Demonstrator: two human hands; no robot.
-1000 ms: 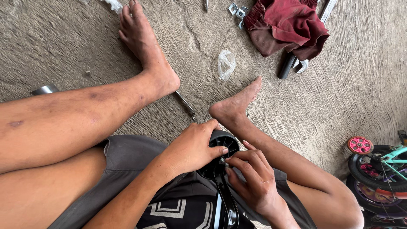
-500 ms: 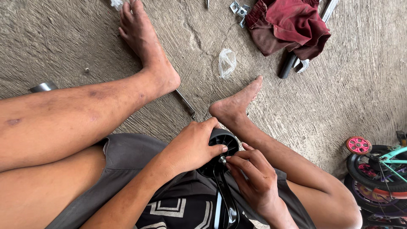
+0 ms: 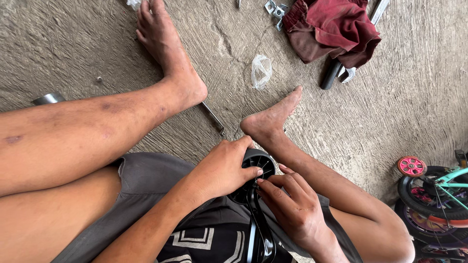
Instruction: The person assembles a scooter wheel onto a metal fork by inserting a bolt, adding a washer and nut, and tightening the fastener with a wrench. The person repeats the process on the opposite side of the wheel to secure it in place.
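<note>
Fingers (image 3: 273,192) of the right hand (image 3: 291,208) curl in and pinch at the hub of the black wheel (image 3: 257,163), which sits in the lap between the thighs, against the right ankle. Left hand (image 3: 222,168) lies clenched over the wheel's near side, thumb tip pressed to the hub. Floor (image 3: 97,44) beyond the wheel is rough concrete. Red cloth (image 3: 336,27) lies far up and right of the wheel, a black tube (image 3: 330,74) poking from under it. Small bike (image 3: 434,195) stands right of the wheel, a pink wheel (image 3: 411,166) at its side. Clear bag (image 3: 261,70) lies straight above the wheel; a thin rod (image 3: 213,118) sits up and left of it
</note>
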